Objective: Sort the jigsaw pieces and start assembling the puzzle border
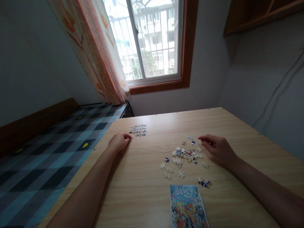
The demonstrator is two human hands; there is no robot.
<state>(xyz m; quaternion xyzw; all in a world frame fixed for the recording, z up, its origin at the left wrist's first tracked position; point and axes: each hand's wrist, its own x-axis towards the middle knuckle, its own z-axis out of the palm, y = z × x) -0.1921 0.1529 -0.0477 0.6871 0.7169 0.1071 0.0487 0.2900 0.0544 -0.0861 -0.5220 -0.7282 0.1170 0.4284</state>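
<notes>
My left hand (119,142) rests at the table's left side with its fingertips pinched on a small jigsaw piece (132,138). Just beyond it, a partly assembled jigsaw puzzle (138,129) lies in rows. To the right, my right hand (217,148) is held beside the loose jigsaw pieces (179,152), its thumb and fingers drawn together; whatever they hold, if anything, is too small to make out. Some of the loose pieces lie pale side up, others show coloured print. A small cluster of pieces (204,182) sits nearer to me.
A "Bluey" picture box or card (188,205) lies at the near edge of the wooden table (142,196). Left of the table stands a bed with a checked cover (78,142). A window (156,41), a curtain (95,47) and a wall shelf (261,19) are beyond.
</notes>
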